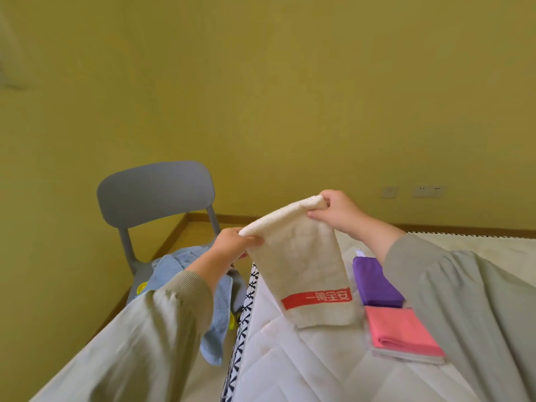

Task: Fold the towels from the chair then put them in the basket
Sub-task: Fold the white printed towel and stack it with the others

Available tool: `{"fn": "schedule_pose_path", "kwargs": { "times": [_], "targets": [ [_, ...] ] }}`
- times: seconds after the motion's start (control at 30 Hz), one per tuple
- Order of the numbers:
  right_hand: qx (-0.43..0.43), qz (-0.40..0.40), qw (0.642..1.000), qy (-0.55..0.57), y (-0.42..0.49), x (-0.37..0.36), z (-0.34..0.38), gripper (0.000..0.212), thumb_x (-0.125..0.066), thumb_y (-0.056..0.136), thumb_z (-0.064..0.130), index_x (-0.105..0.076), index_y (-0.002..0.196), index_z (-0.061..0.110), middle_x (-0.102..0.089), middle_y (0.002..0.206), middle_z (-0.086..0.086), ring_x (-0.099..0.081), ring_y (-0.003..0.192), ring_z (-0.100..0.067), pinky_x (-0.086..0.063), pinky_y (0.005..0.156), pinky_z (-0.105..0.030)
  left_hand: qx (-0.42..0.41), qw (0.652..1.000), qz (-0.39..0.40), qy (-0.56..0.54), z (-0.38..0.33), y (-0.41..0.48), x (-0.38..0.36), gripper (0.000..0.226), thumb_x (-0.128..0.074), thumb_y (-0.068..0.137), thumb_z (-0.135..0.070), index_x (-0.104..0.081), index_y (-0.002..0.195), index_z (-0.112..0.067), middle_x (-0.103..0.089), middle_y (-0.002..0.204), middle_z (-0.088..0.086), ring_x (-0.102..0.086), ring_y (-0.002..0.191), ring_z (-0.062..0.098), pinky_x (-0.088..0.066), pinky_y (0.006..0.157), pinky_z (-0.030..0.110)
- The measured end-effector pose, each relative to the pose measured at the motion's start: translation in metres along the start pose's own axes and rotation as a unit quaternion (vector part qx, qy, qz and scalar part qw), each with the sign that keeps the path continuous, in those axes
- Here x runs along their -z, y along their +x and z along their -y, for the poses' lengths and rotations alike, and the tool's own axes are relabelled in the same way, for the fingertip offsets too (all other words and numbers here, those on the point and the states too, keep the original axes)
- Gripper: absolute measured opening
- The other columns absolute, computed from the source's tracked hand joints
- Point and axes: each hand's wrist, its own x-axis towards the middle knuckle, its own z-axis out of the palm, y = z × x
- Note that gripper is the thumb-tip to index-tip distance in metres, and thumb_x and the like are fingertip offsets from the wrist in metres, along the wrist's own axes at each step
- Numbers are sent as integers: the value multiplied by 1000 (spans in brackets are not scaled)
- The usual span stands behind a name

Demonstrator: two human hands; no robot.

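Pinched the cream towel (304, 265) by its top corners in curled fingers of left hand (232, 245) and right hand (339, 213), hung it over the mattress (290, 358) near the chair (153, 195), and risked, through uneven pull or loosened pinch, skewing the fold or dropping it.

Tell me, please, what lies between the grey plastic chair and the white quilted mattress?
In the head view, a crumpled light-blue towel hangs off the chair seat beside the mattress edge.

Baggy, wrinkly long sleeves in pale grey-green: the left sleeve (139, 329) has a ribbed knit cuff (188, 282), and the right sleeve (464, 300) is the same cloth. Left grip (232, 245) and right grip (339, 210) are bare.
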Motion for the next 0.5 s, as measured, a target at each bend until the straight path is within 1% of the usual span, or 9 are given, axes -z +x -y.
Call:
{"fn": "schedule_pose_path", "kwargs": {
  "times": [0.07,0.1,0.13,0.2,0.3,0.37,0.43,0.47,0.5],
  "targets": [
    [-8,4,999,40,-10,11,7,14,-71,83,14,-58,82,8,-52,71,-3,-47,61,-16,-36,52,-22,-27,995,12,-98,-13,-14,0,15,-73,80,-10,-64,91,-15,-69,108,14,-66,102,28,-51,96,43],
    [-18,10,998,65,-14,15,10,13,-69,84,13,-60,87,3,-55,75,-6,-51,66,-16,-40,56,-25,-40,991,16,-123,-18,-20,-1,14,-72,82,-9,-65,92,-16,-69,108,13,-66,101,26,-51,96,43],
    [-26,17,996,87,-19,19,13,19,-68,85,11,-60,94,-4,-57,81,-10,-53,73,-19,-42,63,-31,-53,990,15,-133,-23,-28,0,12,-70,83,-9,-65,93,-16,-69,109,13,-66,100,26,-51,95,43],
    [-35,30,993,108,-28,23,18,28,-65,88,9,-55,104,-11,-57,90,-13,-55,82,-23,-44,72,-40,-74,989,13,-128,-31,-39,1,11,-68,86,-11,-65,96,-15,-69,109,13,-67,100,27,-52,93,44],
    [-44,40,991,117,-39,27,23,30,-60,91,10,-52,111,-11,-57,95,-13,-56,86,-23,-47,77,-40,-89,990,31,-105,-38,-53,5,14,-66,88,-15,-65,102,-13,-70,107,12,-68,96,27,-55,88,45],
    [-54,55,988,132,-44,28,23,26,-58,93,11,-54,110,-8,-58,95,-12,-57,86,-23,-47,76,-39,-87,990,47,-101,-40,-59,6,17,-66,88,-17,-64,104,-12,-70,106,11,-68,96,27,-55,87,44],
    [-59,75,985,143,-50,29,21,10,-56,95,12,-58,100,4,-62,88,-7,-61,77,-19,-53,69,-34,-74,989,71,-110,-40,-63,7,23,-68,87,-17,-64,109,-11,-70,107,10,-68,97,25,-56,86,41],
    [-63,85,984,146,-52,30,19,4,-55,95,12,-58,95,9,-63,84,-5,-62,73,-16,-55,64,-32,-66,987,87,-117,-39,-64,8,25,-69,86,-17,-63,110,-10,-70,108,10,-69,97,24,-57,82,38],
    [-70,98,981,151,-54,31,17,5,-54,95,12,-58,92,11,-64,82,-3,-63,71,-15,-56,62,-32,-57,986,102,-121,-37,-64,8,27,-69,86,-17,-63,111,-9,-70,108,10,-69,96,23,-57,77,35]
  ]
}}
